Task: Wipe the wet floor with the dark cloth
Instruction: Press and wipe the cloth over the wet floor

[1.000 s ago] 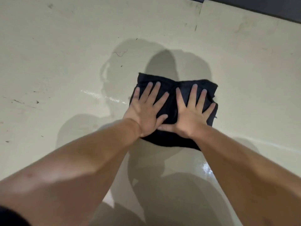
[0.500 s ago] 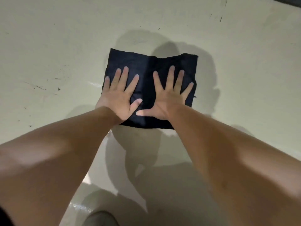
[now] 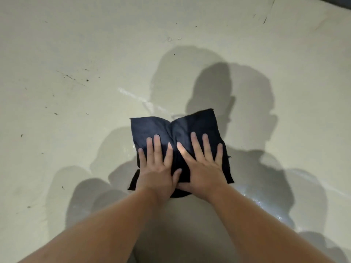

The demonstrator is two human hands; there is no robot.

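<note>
A dark, almost black cloth (image 3: 182, 126) lies on the pale floor (image 3: 79, 50) in the middle of the view, its far edge slightly bunched with a crease down the centre. My left hand (image 3: 157, 171) presses flat on the cloth's near left part, fingers spread. My right hand (image 3: 203, 168) presses flat beside it on the near right part, fingers spread, thumb tucked under the left hand's thumb. Neither hand grips the fabric. A shiny wet patch (image 3: 264, 204) glistens on the floor to the right of my right forearm.
Small dark specks and scuff marks (image 3: 72, 77) dot the floor at the left. A faint wet streak (image 3: 133, 95) runs beyond the cloth. A dark edge (image 3: 338, 1) shows at the top right corner. Shadows of my head and arms fall around the cloth.
Both hands slid the cloth away across the floor, flattening it, then drew it back toward me. Its far edge is bunched again.
</note>
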